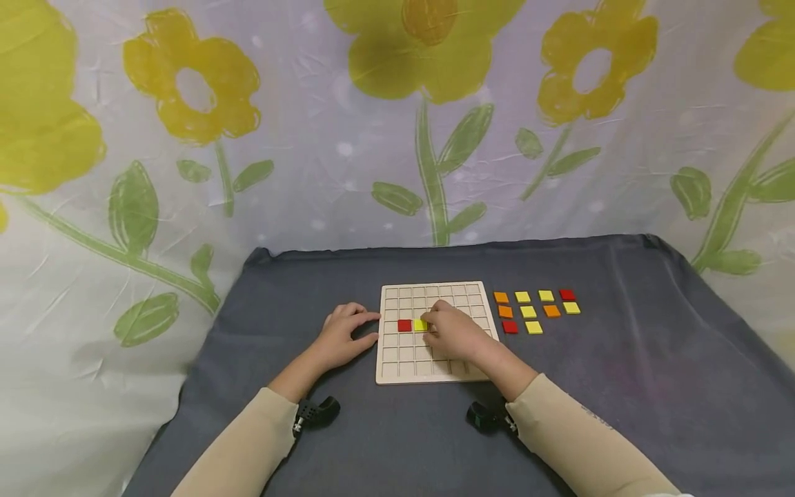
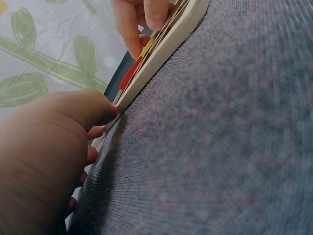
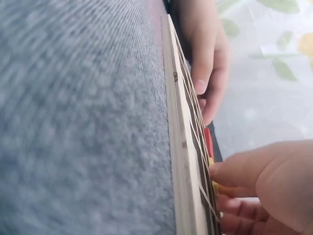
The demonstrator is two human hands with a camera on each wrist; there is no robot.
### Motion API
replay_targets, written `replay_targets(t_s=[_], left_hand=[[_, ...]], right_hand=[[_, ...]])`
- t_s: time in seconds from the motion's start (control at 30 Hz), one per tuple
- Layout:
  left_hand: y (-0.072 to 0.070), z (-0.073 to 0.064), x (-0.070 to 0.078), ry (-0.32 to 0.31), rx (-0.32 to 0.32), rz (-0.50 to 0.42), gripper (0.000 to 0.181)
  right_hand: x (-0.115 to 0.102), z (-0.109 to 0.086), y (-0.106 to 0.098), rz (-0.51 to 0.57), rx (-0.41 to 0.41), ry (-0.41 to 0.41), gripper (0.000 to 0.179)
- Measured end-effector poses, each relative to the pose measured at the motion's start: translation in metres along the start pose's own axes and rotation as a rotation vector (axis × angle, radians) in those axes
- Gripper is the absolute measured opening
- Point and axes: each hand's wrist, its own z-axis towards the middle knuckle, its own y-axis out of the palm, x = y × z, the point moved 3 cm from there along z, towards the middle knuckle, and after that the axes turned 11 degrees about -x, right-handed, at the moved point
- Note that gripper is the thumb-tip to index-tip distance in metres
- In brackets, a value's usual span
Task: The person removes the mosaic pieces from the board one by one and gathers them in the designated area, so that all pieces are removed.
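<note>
A pale wooden grid board (image 1: pixel 397 373) lies on the dark cloth in the head view. A red square tile (image 1: pixel 404 326) sits in one of its cells, and a yellow square tile (image 1: pixel 420 325) lies just to the right. My right hand (image 1: pixel 455 333) reaches over the board and pinches the yellow tile between thumb and fingers; the right wrist view shows the thumb (image 3: pixel 234 169) against it. At the board's left edge, my left hand (image 1: pixel 343 336) touches the rim with spread, fairly straight fingers. The left wrist view shows its thumb (image 2: pixel 100 108) against the rim.
Right of the board, loose orange, yellow and red tiles lie in rough columns, among them an orange tile (image 1: pixel 500 297) and a red tile (image 1: pixel 567 295). A dark grey cloth (image 1: pixel 621 386) covers the table. Behind hangs a flower-printed curtain (image 1: pixel 298 179).
</note>
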Motion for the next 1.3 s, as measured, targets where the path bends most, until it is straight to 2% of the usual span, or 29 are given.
replay_targets(t_s=[0.17,0.4,0.57,0.77,1.0,1.3], left_hand=[[-0.002,0.001,0.001,0.010,0.006,-0.004,0.043],[-0.002,0.002,0.003,0.022,0.004,0.008,0.043],[0.000,0.001,0.005,0.022,-0.001,0.008,0.043],[0.001,0.001,0.002,0.003,-0.005,0.011,0.042],[0.000,0.001,0.002,0.021,-0.002,0.008,0.043],[0.000,-0.001,0.000,0.019,0.014,0.010,0.042]], right_hand=[[0.004,0.001,0.001,0.053,0.075,0.042,0.026],[0.007,0.001,0.004,0.132,0.116,0.108,0.028],[0.009,0.001,0.005,0.159,0.158,0.126,0.026],[0.007,0.000,0.000,0.113,0.179,0.095,0.023],[0.004,-0.006,-0.023,0.040,0.173,0.022,0.026],[0.007,-0.020,-0.056,0.066,0.109,-0.029,0.030]])
